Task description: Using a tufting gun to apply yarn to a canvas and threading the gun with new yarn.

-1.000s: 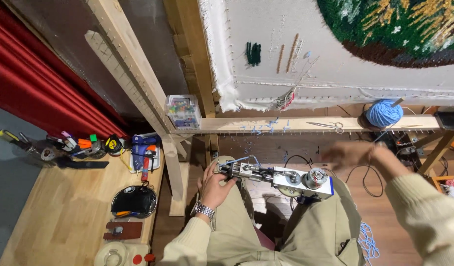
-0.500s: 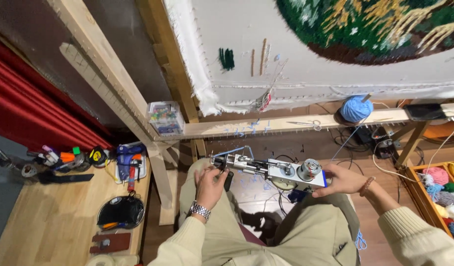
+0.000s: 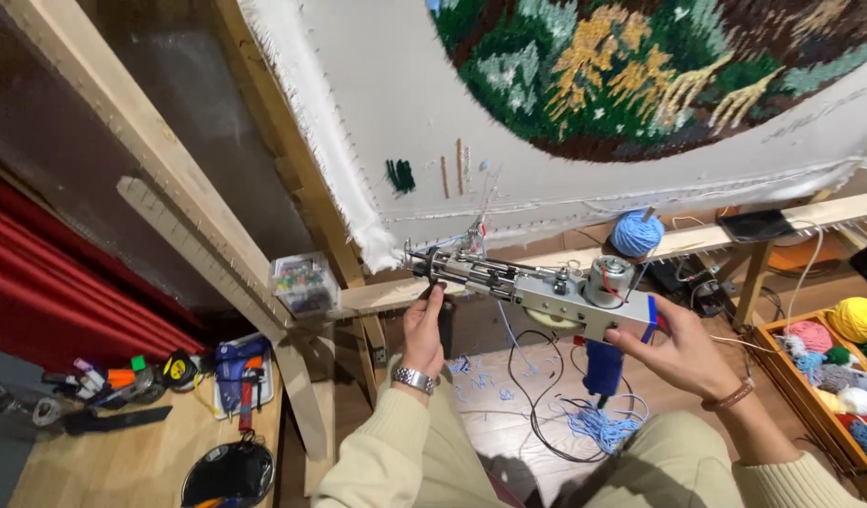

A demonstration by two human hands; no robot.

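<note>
A: Grey metal, with a blue grip: the tufting gun (image 3: 546,293) now sits higher than half a second ago, raised from above the lap to the level of the frame's lower rail (image 3: 697,240), with its needle end just below the white cloth (image 3: 377,113). The view has also tipped upward, so more of the green and gold tufted picture (image 3: 640,75) shows.

B: How do the hands stand?

A: The left hand (image 3: 424,329), with a metal watch (image 3: 414,379) at the wrist, is curled shut around the gun's front handle, directly beneath the needle end. The right hand (image 3: 673,353) cups the rear of the body from below, fingers partly closed about it, thumb near the blue end plate. The gun lies between the two hands, nearly level, its front tilted slightly up.

B: And the containers?

A: A clear plastic box (image 3: 304,282) of small coloured pieces rests on the rail beside the slanted wooden post (image 3: 198,216). A wooden crate (image 3: 814,395) of yarn balls stands on the floor at right. A blue yarn ball (image 3: 637,233) sits on the rail behind the gun.
</note>
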